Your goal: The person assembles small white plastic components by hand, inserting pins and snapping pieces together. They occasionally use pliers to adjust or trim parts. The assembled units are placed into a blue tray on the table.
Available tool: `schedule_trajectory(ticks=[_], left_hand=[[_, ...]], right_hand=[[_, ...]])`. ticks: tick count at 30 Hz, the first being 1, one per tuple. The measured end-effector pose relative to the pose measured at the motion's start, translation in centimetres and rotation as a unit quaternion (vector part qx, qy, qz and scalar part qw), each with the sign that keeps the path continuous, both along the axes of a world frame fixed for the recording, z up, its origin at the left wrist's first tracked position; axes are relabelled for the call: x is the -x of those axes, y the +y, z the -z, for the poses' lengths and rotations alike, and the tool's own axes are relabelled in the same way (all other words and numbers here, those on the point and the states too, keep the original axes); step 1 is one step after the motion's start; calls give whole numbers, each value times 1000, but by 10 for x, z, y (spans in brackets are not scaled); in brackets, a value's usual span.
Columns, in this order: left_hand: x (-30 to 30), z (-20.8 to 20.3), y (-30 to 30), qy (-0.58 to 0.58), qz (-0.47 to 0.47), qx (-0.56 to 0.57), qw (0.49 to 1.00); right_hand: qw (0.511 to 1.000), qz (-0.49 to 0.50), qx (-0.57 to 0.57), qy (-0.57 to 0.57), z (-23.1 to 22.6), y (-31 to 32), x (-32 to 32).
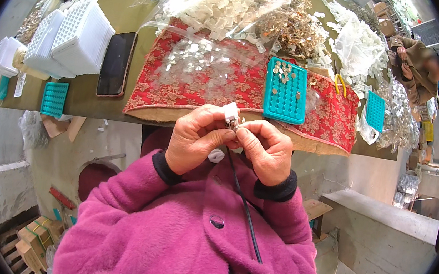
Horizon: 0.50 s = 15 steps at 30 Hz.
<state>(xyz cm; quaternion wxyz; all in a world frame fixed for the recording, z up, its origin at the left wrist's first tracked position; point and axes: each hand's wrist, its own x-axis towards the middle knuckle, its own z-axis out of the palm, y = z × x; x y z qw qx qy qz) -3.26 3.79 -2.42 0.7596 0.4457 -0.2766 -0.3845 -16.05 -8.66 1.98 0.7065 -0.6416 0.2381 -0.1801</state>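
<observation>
Nearest me, at six o'clock, the black cable [248, 214] runs down the coat [162, 237], and a wrist could snag it. Just beyond, my left hand [196, 135] pinches a small white piece [231, 110] and my right hand [268, 149] pinches a metal part [233, 123] against it, fingertips almost meeting. The work sits over the near edge of the red cloth [145, 87], so a slack pinch could drop either one toward my lap. Squeezing off-line might bend the metal; the fingers hide the joint, so I can't tell how it sits. Between one and two o'clock, a careless sleeve might knock loose pieces [284, 72] off the teal tray [279, 103]. Farther, at one o'clock, the brassy heap [298, 31] looks tangled, so tugging could scatter it.
</observation>
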Motion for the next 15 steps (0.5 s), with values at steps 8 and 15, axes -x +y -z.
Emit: schedule_trajectory(ticks=[8, 15], left_hand=[[-3, -6, 8, -289, -65, -27, 955], [-11, -8, 15, -137, 55, -11, 989]], right_hand=[[995, -43, -92, 19, 6, -5, 1], [997, -58, -29, 35, 8, 1, 7]])
